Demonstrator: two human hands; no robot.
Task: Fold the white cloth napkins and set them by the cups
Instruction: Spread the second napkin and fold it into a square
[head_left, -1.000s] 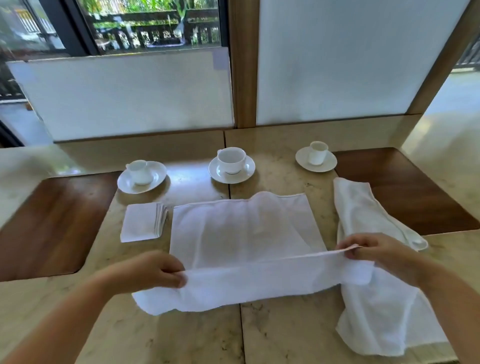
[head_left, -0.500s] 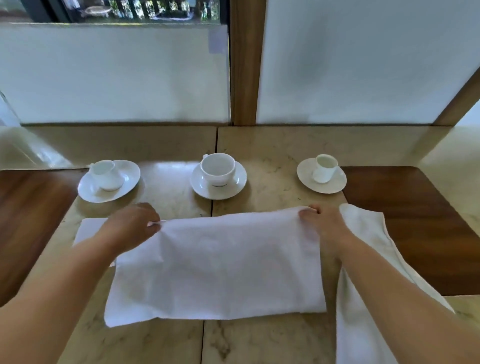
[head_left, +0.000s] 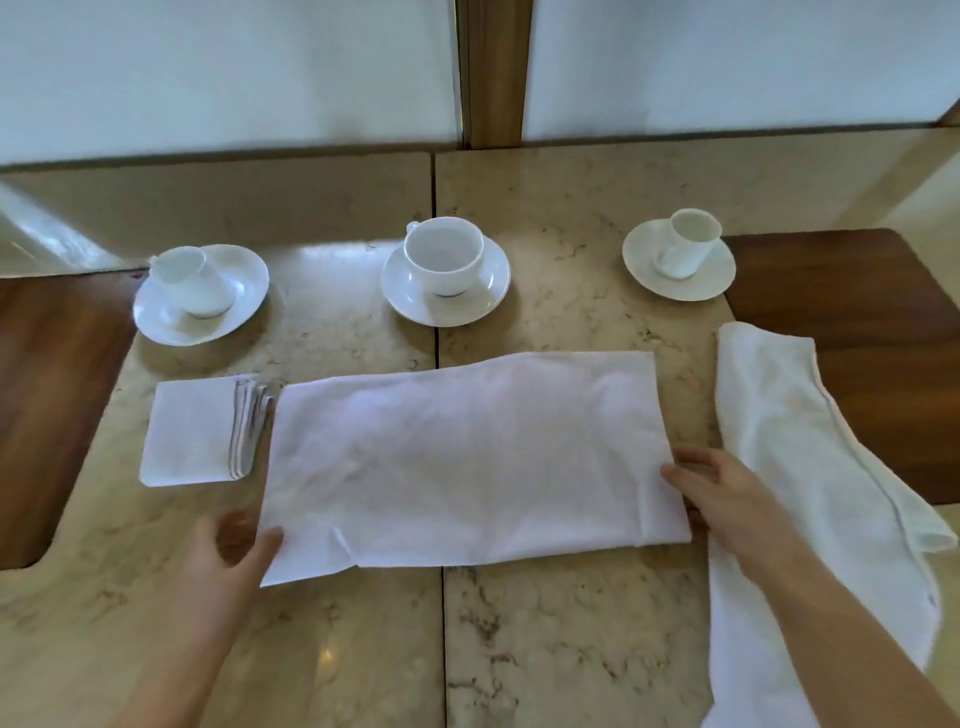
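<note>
Both hands, left hand and right hand, lie spread at the half-folded napkin's near corners; a careless second fold could skew layers toward nine o'clock.

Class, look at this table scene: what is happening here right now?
A person is folding a white cloth napkin on a marble table. It lies folded in half, with the left hand at its near-left corner and the right hand at its right edge. A finished small square folded napkin sits near the left white cup. A rumpled white cloth waits at the right. Two more white cups on saucers stand beyond.
</note>
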